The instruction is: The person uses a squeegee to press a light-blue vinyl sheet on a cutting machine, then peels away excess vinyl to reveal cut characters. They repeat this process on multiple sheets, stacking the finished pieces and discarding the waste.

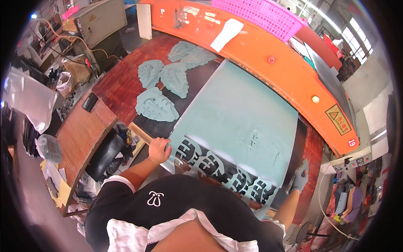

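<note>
A pale green sheet lies across the dark cutting board in front of me. Along its near edge runs a row of cut-out openings, with dark board showing through. My left hand is closed at the sheet's near left corner, fingers curled over the edge, beside a wooden bar. On the right, my right hand wears a grey glove and is beyond the sheet's right edge. A dark, narrow object seems to be against its fingers; its kind is unclear. Stacks of cut green pieces lie at the far left.
An orange machine beam spans the far side, carrying a white cut piece and a pink basket. A brown wooden board stands at left. A control box and coloured scraps are at right.
</note>
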Demonstrator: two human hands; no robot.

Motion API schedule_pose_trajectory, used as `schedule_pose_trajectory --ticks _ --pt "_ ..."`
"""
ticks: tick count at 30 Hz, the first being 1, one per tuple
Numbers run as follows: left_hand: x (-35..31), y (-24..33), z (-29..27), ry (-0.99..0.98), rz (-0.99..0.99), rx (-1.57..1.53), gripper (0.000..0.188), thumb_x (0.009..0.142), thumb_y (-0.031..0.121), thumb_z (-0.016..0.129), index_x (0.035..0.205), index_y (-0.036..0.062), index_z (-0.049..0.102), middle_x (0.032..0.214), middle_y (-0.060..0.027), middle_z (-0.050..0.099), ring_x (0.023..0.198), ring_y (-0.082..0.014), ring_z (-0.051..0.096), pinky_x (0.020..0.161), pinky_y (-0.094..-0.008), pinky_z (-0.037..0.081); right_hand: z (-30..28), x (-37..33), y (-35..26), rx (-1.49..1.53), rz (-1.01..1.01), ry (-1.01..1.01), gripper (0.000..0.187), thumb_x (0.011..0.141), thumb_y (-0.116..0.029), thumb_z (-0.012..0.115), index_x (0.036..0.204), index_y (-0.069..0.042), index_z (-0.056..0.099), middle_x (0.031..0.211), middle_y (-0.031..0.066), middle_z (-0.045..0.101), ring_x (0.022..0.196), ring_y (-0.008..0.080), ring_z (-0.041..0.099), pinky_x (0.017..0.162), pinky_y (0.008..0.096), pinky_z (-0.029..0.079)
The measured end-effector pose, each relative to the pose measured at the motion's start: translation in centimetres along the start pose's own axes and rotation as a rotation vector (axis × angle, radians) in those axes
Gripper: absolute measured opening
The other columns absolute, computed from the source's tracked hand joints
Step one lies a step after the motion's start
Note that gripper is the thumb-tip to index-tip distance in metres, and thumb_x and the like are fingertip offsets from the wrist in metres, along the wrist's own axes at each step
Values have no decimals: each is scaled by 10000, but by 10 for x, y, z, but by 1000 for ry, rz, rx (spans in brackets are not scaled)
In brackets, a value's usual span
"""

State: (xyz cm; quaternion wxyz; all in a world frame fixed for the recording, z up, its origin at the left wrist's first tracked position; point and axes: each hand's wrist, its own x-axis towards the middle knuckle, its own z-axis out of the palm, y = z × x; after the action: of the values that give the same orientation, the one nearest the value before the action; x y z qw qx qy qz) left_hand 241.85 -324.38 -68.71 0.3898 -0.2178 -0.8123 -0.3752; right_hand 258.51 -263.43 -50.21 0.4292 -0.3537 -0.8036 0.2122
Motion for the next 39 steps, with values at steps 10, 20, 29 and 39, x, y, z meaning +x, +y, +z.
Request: schedule_pose_trajectory --ticks 10,20,29,39 --pt "-6 2 -8 -84 -68 74 273 768 156 600 1013 43 561 844 -139 553 813 -338 523 737 -440 412 -60 -59 25 -676 -82 127 628 773 -522 539 1174 -39 535 1188 225 534 1045 374 535 872 468 459" --pt "4 42 -27 -91 140 112 352 758 175 646 1069 40 551 1132 -171 535 1036 -352 499 863 -491 389 -34 -273 -60 -207 -1014 -424 562 689 -369 717 1119 -42 566 1190 164 519 1104 399 446 931 531 344" --pt "-40 132 -10 -535 407 -36 639 710 297 741 1274 105 510 1401 -133 408 1305 -321 370 1024 -549 301 -41 -283 -57 -179 -1014 -413 670 663 -380 727 1175 0 521 1233 181 489 1136 420 414 953 553 319" --pt "-91 109 7 -428 486 35 627 723 210 656 1313 156 453 1385 -99 389 1268 -319 384 1010 -522 328 -38 -302 -13 -32 -899 -439 560 678 -293 707 1148 -42 535 1262 154 488 1107 424 436 897 552 360"
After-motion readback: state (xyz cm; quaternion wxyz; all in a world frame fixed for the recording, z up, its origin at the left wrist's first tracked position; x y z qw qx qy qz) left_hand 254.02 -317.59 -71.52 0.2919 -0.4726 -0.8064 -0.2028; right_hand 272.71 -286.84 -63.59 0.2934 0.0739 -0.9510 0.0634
